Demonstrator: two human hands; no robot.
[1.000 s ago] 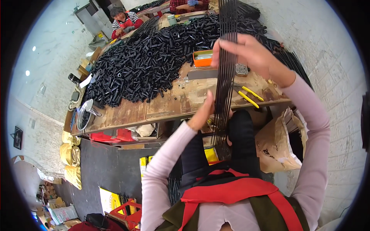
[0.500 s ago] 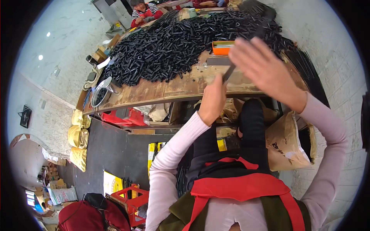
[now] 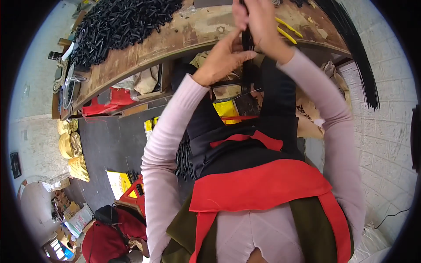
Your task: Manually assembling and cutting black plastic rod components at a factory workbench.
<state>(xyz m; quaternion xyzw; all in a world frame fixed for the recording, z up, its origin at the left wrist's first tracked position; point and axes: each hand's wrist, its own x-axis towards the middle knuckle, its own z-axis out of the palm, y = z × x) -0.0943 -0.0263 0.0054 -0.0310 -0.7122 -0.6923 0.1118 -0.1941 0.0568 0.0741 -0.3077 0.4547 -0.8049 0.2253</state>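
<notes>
Holds a black bundle (image 3: 247, 41) by the front edge of the bench (image 3: 197, 26), above the gap between the knees. Wraps the left hand (image 3: 221, 59) round its lower part, with bent fingers and thumb stretched out to the right. Has the right hand (image 3: 261, 28) against it higher up; cannot tell pinching from loose contact in those blurred fingers. Right, on the bench: yellow pliers (image 3: 287, 36). Left: heaped black tubes (image 3: 123, 26). Far right: black rods (image 3: 357, 61), jutting past the bench.
</notes>
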